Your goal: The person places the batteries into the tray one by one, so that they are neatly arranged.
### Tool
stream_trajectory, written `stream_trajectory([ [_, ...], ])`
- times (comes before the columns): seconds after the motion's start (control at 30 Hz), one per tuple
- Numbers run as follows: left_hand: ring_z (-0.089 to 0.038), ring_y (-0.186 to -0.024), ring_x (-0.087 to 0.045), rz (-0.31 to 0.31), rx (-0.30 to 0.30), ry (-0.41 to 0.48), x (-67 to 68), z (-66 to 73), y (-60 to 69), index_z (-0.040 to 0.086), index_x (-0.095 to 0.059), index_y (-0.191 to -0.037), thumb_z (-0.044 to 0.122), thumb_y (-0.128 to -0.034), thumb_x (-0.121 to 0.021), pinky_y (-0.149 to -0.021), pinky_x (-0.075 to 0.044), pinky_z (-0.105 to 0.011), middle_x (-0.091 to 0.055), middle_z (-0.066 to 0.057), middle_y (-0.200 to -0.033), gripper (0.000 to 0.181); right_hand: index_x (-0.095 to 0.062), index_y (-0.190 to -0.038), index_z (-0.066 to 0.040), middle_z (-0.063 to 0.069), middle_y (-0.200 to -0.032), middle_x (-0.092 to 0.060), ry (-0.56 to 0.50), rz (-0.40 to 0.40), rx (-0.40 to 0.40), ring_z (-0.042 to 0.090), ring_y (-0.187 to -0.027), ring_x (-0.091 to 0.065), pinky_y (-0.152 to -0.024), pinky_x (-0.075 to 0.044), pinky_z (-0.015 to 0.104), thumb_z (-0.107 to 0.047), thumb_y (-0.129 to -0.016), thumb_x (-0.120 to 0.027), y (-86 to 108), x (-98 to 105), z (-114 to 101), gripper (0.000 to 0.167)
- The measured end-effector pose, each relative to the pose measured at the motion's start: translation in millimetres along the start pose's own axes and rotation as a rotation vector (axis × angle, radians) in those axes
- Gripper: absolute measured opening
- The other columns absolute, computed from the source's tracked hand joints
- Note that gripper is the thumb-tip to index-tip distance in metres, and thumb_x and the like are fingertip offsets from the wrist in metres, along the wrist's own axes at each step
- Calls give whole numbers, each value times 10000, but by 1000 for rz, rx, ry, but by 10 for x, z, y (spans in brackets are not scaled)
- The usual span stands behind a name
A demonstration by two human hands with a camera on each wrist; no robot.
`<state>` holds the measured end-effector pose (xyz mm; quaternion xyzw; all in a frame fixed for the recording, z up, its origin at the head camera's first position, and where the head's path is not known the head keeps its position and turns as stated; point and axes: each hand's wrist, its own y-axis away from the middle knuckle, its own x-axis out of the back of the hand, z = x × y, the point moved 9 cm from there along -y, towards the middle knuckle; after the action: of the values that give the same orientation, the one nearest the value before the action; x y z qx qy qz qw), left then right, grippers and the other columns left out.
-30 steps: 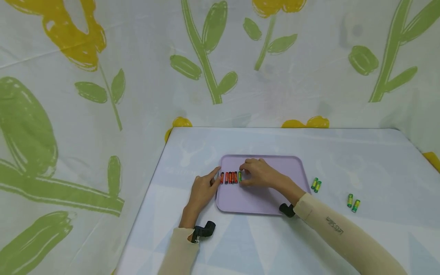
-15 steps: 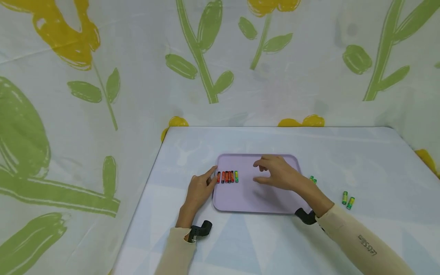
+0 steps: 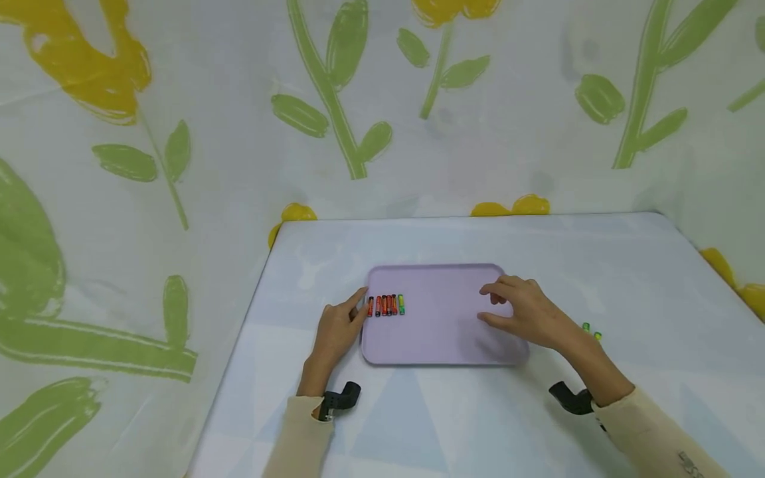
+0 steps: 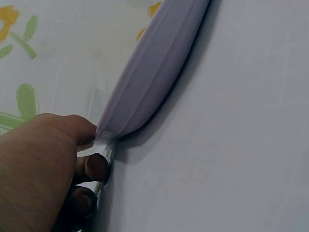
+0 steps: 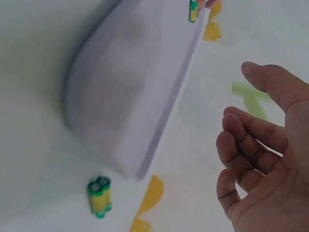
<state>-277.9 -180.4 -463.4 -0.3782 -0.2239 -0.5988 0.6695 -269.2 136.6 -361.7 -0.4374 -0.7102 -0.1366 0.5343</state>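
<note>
With our right hand (image 3: 526, 311) wide-fingered and empty over the tray's (image 3: 442, 325) right edge, we should lightly steady its left edge with our relaxed left hand (image 3: 335, 330), sparing the batteries (image 3: 384, 305) beside it.

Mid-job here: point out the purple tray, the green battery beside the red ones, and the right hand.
Purple tray (image 3: 442, 315): head view, bare floor of the tray.
Green battery (image 3: 402, 305): head view, middle of its side.
Right hand (image 3: 528, 312): head view, back of the hand.
</note>
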Motion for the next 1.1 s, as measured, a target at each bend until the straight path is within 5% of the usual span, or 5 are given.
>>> stream_trajectory([
  [0.47, -104, -533, -406, -11, 10, 16, 65, 25, 20, 184, -606, -1410, 259, -1003, -623, -526, -347, -287, -502, 75, -621, 414, -716, -1063, -4, 19, -870, -616, 61, 95, -91, 222, -807, -584, -776, -331, 423, -134, -788, -851, 400, 149, 358, 333],
  [0.77, -109, -548, -406, -4, 3, 35, 55, -12, 46, 189, -605, -1412, 255, -1002, -619, -535, -353, -300, -505, 79, -629, 416, -701, -1103, 7, 40, -881, -595, 130, -4, -279, 252, -824, -565, -782, -351, 487, -192, -841, -798, 548, 67, 721, 343],
  [1.1, -106, -536, -415, 6, -20, 31, 68, 11, 40, 178, -610, -1406, 247, -1000, -627, -527, -354, -295, -510, 78, -624, 412, -684, -1134, 35, 74, -914, -624, 137, -60, -335, 297, -866, -594, -787, -360, 510, -242, -852, -802, 560, -27, 873, 413],
])
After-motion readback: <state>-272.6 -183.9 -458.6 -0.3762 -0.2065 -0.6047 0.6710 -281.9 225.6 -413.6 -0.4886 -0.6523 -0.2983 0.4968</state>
